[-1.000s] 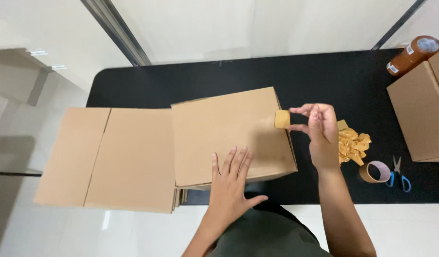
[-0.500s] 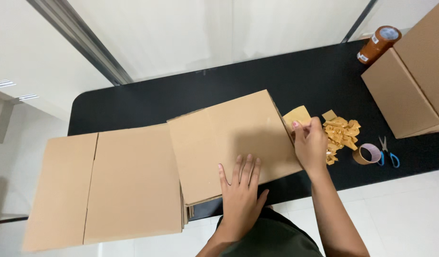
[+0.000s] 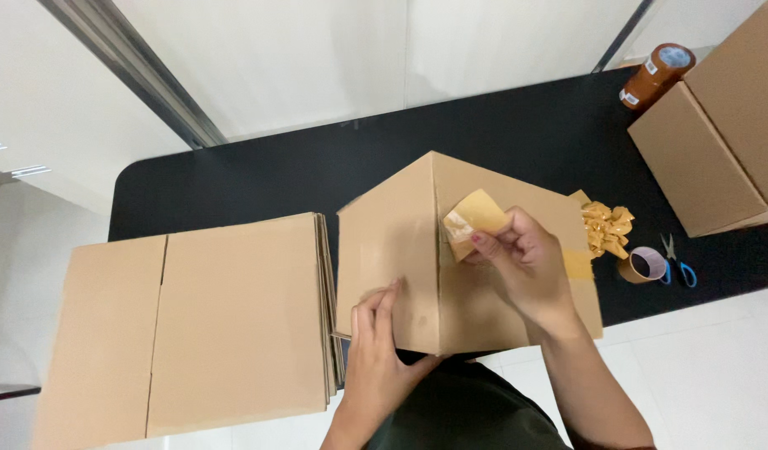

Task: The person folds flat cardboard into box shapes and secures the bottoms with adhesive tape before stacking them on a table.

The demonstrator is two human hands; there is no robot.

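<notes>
**Peeling tape off a cardboard box at a black table**

So the person has a cardboard box (image 3: 400, 250) standing on the black table (image 3: 234, 183), tipped so one edge points up like a little roof. The left hand (image 3: 380, 346) lies flat against the near left face of the box, fingers together and pressed on the cardboard, not wrapped around anything. The right hand (image 3: 525, 267) is up at the ridge, thumb and fingertips pinched shut on a strip of brown packing tape (image 3: 475, 217), which curls up off the box seam.

Left of the box, touching it, there's a stack of flattened cardboard sheets (image 3: 192, 325) hanging over the table's near edge. Just right of the box sits a crumpled pile of used tape (image 3: 607, 225), then a nearly spent tape roll (image 3: 640, 265) and blue-handled scissors (image 3: 677, 265) beside it. Far right has more closed boxes (image 3: 717, 142) with a full roll of brown tape (image 3: 657, 75) behind them.
</notes>
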